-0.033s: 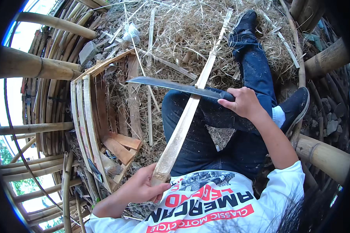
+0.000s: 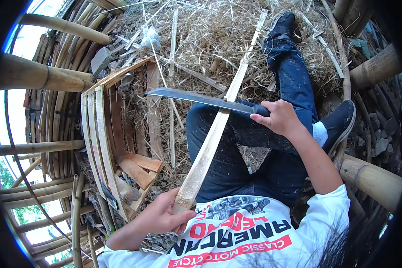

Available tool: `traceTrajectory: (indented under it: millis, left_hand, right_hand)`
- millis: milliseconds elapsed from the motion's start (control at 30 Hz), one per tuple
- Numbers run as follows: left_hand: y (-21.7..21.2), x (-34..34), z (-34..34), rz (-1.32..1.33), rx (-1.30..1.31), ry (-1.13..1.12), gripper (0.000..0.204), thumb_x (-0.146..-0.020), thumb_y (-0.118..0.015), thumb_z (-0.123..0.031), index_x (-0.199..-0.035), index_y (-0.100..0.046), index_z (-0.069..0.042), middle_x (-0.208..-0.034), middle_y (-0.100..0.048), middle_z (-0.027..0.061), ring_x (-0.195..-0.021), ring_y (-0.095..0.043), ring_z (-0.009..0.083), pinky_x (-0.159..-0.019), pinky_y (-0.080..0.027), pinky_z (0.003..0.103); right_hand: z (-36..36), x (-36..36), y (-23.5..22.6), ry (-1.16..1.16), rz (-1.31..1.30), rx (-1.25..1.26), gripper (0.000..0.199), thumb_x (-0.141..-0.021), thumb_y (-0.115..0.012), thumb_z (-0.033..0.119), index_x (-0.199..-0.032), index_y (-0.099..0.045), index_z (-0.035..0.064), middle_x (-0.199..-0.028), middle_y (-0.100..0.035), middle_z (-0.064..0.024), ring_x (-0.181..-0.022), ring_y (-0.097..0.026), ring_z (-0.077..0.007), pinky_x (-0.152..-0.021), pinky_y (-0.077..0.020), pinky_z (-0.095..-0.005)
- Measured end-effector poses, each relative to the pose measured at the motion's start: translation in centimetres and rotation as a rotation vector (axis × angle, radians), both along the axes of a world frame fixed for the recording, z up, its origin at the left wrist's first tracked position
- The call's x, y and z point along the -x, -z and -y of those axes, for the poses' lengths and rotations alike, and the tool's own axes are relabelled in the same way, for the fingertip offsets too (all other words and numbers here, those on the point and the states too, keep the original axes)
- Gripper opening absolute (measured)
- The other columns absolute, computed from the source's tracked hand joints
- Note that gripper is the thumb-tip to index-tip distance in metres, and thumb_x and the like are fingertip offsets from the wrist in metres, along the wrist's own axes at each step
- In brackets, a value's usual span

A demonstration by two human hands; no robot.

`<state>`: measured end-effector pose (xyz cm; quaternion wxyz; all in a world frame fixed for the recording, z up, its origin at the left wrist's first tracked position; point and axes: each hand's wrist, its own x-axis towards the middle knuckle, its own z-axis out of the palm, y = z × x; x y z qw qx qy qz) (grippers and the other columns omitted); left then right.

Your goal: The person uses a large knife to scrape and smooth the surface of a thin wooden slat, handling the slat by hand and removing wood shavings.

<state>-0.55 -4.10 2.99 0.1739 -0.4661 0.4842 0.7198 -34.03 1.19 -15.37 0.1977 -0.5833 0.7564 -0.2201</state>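
A long pale split-bamboo strip [image 2: 208, 152] runs slantwise from my lap across my thigh to the shavings beyond my shin. My left hand [image 2: 164, 213] is closed around its near end, beside my shirt. In my right hand [image 2: 279, 117] is the dark handle of a machete [image 2: 196, 99], its long blade pointing left. The blade lies across the strip just above my bent leg, at a small raised node or chip [image 2: 225, 98]. Part of the strip's near end is hidden under my left fingers.
Curly shavings [image 2: 210, 40] cover the ground ahead. On the left stands a slatted wooden crate [image 2: 98, 129] with wood blocks [image 2: 138, 169] in it. Bamboo poles [image 2: 44, 76] form a wall at left; another thick pole [image 2: 373, 181] lies at right, near stones [image 2: 382, 145].
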Motion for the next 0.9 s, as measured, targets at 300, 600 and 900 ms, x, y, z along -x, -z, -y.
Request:
traceTrajectory:
  millis: [300,600,900]
  left_hand:
    - [-0.8,0.3,0.2,0.039,-0.02,0.014,0.042,-0.09,-0.062,-0.007,-0.125,-0.042,0.007,-0.072,-0.058,0.0027,-0.053,-0.057,0.0067,-0.045,-0.046,0.022]
    - [-1.2,0.2,-0.3,0.039,0.01,-0.044,0.045,-0.09,-0.063,-0.008,-0.126,-0.042,0.007,-0.071,-0.058,0.0025,-0.053,-0.056,0.0058,-0.045,-0.045,0.022]
    - [-1.1,-0.1,0.2,0.05,-0.008,-0.006,0.045,-0.09,-0.063,-0.009,-0.127,-0.041,0.007,-0.071,-0.059,0.0026,-0.053,-0.056,0.0055,-0.044,-0.046,0.022]
  right_hand:
    - [0.3,0.7,1.5,0.016,-0.047,0.028,0.056,-0.08,-0.061,0.064,-0.072,-0.064,0.0083,-0.059,-0.061,-0.0139,-0.062,-0.064,-0.0352,-0.06,-0.0514,-0.0453]
    - [0.8,1.4,2.1,0.034,-0.053,-0.001,0.057,-0.08,-0.06,0.065,-0.078,-0.068,0.0084,-0.064,-0.064,-0.0151,-0.067,-0.065,-0.0352,-0.063,-0.0514,-0.046]
    - [1.4,1.8,2.8,0.023,-0.097,-0.021,0.055,-0.081,-0.06,0.062,-0.08,-0.067,0.0079,-0.069,-0.065,-0.0172,-0.071,-0.065,-0.0371,-0.066,-0.0513,-0.0469]
